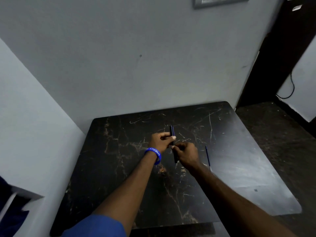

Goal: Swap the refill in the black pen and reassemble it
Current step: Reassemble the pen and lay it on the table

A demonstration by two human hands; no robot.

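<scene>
The black pen (172, 131) is held above the dark marble table (119, 151), pointing away from me. My left hand (161, 140) grips its upper part, with a blue edge showing beside the barrel there. My right hand (185, 155) pinches the lower part, whose end (175, 159) sticks out below the fingers. Whether the two parts are joined is hidden by my fingers. A thin blue refill (207, 155) lies on the table just right of my right hand.
The table stands in a corner, with a grey wall (136, 65) behind and another on the left. A dark floor (273, 134) and a black cable (290, 89) are to the right. A blue wristband (153, 154) circles my left wrist.
</scene>
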